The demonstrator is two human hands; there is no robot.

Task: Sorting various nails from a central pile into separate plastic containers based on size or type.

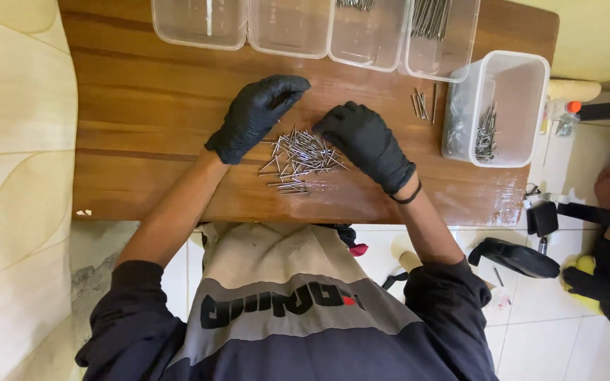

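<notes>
Far left: a cream cushioned surface borders the wooden counter.

Left hand, in a black glove, rests palm down on the counter just left of the nail pile. Its fingers are extended and loosely spread, gripping nothing; the fingertips point toward the far edge, clear of the pile.

Centre: the nail pile lies on the counter between the two hands, near the front edge. It consists of thin, silver-grey metal nails, loose and crossed at many angles, fanned out rather than stacked; several strays lie at the lower edge. Individual heads are too small to make out.

Right hand, also black-gloved with a dark band at the wrist, sits at the right margin of the pile. Its fingers are curled downward at the pile's upper right edge; whether they pinch a nail cannot be told.

Far edge: a row of clear plastic tubs; the right-most ones hold nails.

Right: a few sorted nails lie parallel on the counter, beside a clear tub containing more nails.
</notes>
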